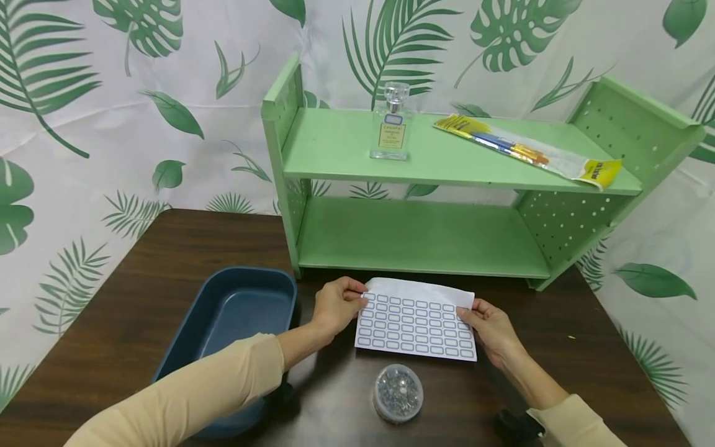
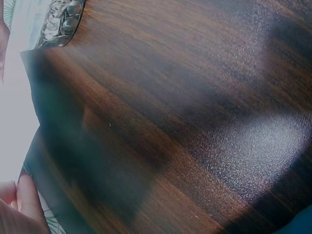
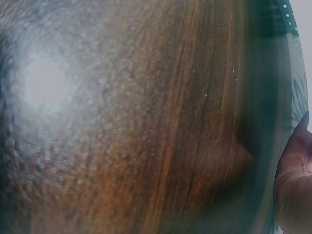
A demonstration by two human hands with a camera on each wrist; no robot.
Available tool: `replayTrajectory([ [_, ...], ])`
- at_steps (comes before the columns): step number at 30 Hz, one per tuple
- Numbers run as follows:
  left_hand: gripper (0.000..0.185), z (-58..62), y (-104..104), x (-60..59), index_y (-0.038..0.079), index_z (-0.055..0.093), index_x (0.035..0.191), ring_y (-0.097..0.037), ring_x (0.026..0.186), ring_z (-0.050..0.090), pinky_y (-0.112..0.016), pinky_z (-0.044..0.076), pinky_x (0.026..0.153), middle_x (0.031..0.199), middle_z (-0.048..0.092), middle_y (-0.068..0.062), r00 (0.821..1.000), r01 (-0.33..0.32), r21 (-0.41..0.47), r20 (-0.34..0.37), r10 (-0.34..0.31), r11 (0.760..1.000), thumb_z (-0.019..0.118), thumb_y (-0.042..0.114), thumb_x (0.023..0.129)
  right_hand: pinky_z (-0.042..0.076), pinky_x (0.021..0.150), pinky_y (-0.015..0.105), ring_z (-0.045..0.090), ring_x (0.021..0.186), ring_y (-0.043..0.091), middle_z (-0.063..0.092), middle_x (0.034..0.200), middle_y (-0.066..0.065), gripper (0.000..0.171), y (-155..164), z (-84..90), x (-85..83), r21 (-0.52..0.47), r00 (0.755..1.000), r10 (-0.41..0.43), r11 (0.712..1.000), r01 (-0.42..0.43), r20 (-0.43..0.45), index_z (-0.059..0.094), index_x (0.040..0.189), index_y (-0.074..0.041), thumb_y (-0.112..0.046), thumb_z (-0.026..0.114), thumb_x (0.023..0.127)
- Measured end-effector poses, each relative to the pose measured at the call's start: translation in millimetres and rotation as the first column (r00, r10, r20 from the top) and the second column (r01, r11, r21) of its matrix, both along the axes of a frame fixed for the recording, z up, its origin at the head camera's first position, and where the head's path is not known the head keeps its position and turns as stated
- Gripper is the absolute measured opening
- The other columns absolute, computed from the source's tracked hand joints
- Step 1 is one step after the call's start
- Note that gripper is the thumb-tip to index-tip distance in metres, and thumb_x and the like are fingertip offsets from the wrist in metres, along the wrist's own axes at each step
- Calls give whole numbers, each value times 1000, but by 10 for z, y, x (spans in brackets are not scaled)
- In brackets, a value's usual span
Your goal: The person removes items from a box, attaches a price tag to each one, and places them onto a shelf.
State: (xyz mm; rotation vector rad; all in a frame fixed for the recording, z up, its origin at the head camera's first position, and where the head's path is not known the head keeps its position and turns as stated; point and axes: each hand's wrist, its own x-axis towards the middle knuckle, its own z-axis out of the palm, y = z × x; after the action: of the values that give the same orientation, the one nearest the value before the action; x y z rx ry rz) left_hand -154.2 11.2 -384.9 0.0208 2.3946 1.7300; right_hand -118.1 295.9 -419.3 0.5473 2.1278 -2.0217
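Both hands hold a white sheet of blue-bordered label stickers (image 1: 416, 326) above the table, in front of the shelf. My left hand (image 1: 337, 305) pinches its upper left corner between thumb and fingers. At the right edge, my right hand (image 1: 491, 328) grips the sheet with the thumb on top. Just below the sheet stands a round clear tub (image 1: 398, 393) of small shiny pieces. In the left wrist view, part of the sheet (image 2: 14, 126) and the left fingers (image 2: 30, 197) show at the left side. The right wrist view catches only part of the right hand (image 3: 295, 185).
A green two-tier shelf (image 1: 413, 236) stands at the back. On its upper board are a glass perfume bottle (image 1: 391, 127) bearing a small blue-bordered label and a packet of brushes (image 1: 525, 149). A blue tray (image 1: 246, 310) sits left on the dark wooden table (image 1: 139, 298), under the left forearm.
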Motion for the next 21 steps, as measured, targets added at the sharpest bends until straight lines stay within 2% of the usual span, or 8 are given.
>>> replayTrajectory([
  [14, 8, -36, 1, -19, 1, 69, 98, -13, 75, 67, -31, 59, 69, 89, 73, -14, 1000, 14, 21, 28, -14, 1000, 66, 3, 91, 54, 61, 22, 64, 67, 4, 66, 74, -12, 7, 2, 18, -6, 50, 1000, 16, 999, -17, 20, 54, 103, -2, -6, 55, 98],
  [21, 8, -47, 5, -4, -1, 66, 98, -12, 73, 64, -29, 58, 68, 89, 72, -15, 998, 30, 43, 45, -32, 999, 64, 4, 92, 54, 60, 22, 63, 66, 4, 66, 73, -10, 13, 5, -3, -18, 85, 999, 13, 996, -16, 35, 53, 106, 2, -7, 56, 98],
])
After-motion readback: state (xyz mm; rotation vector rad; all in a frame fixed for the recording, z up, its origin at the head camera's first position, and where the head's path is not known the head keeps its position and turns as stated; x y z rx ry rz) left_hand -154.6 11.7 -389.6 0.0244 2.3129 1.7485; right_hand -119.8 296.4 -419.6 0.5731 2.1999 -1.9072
